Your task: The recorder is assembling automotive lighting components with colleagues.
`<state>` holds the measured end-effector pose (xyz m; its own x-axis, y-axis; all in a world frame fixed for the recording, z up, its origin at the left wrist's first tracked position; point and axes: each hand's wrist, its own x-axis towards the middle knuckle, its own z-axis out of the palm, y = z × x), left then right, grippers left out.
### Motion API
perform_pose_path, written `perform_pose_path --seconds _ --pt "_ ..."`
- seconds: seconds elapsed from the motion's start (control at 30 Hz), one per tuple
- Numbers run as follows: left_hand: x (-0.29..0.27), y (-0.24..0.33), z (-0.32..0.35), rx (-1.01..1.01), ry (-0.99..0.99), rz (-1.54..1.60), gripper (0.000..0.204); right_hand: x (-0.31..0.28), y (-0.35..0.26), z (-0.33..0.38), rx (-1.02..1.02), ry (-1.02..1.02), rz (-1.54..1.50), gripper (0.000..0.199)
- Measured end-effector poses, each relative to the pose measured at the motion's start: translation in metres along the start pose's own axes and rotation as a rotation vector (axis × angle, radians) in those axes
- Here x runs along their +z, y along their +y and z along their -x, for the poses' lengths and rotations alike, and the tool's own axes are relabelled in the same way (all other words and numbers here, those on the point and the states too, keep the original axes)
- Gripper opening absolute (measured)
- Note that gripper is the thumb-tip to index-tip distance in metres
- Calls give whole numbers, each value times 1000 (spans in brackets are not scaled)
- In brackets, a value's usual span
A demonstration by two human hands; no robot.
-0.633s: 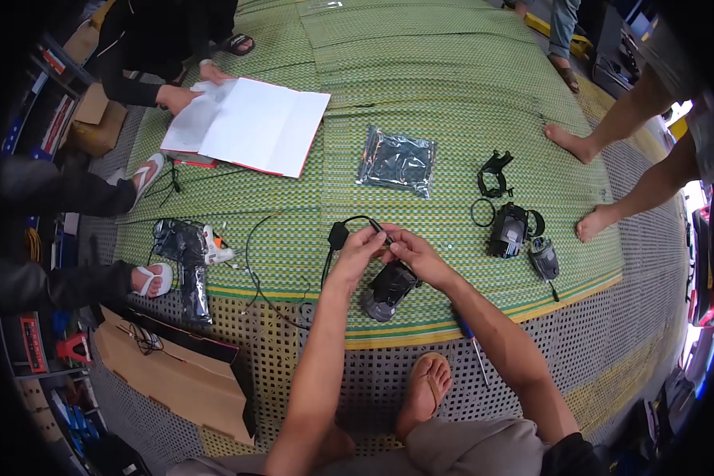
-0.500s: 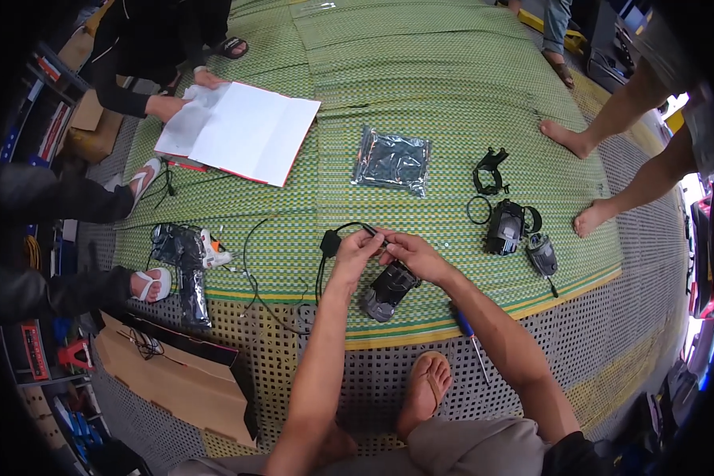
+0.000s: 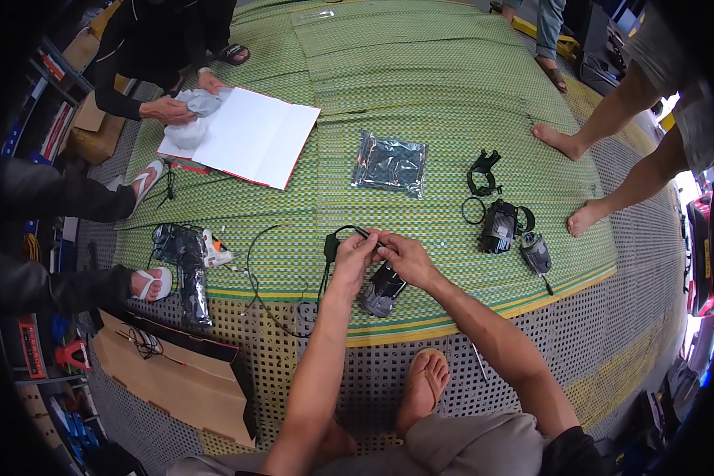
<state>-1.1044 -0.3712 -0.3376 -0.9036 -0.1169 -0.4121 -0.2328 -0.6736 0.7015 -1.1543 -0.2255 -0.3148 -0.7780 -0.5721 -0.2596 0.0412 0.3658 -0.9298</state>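
Observation:
Close together over the mat's near edge, my left hand point(image 3: 352, 262) and my right hand point(image 3: 408, 262) both pinch a thin black cable point(image 3: 346, 228). Its end, perhaps a plug, is mostly covered by my fingers. From my left hand the cable loops over to a small black box point(image 3: 332, 247) on the mat. A black-and-grey device point(image 3: 382, 292) lies just below my hands, its upper end partly behind the right one. Further right is a similar black-and-grey device point(image 3: 499, 228), with a smaller grey unit point(image 3: 536, 254) beside it.
A black bracket point(image 3: 482, 173), a black ring point(image 3: 474, 211) and a shiny plastic pouch point(image 3: 390, 164) lie beyond. To the left are a black-wrapped tool point(image 3: 189, 266) and a cardboard box point(image 3: 170, 369). A screwdriver shaft point(image 3: 480, 363) shows by my right forearm. Another person handles wrapping over a white-lined box point(image 3: 254, 139).
The person at the upper left has bunched up the wrapping sheet. My right forearm now covers the screwdriver's blue handle. My hands keep hold of the cable, almost in place.

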Motion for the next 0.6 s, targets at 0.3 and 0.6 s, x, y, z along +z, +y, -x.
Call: perform_pose_path --seconds 0.3,0.6 --pt "10 19 -3 -70 208 16 30 5 3 3 -6 59 174 27" --pt "1 -3 -6 30 342 -304 37 6 5 2 1 75 138 23"
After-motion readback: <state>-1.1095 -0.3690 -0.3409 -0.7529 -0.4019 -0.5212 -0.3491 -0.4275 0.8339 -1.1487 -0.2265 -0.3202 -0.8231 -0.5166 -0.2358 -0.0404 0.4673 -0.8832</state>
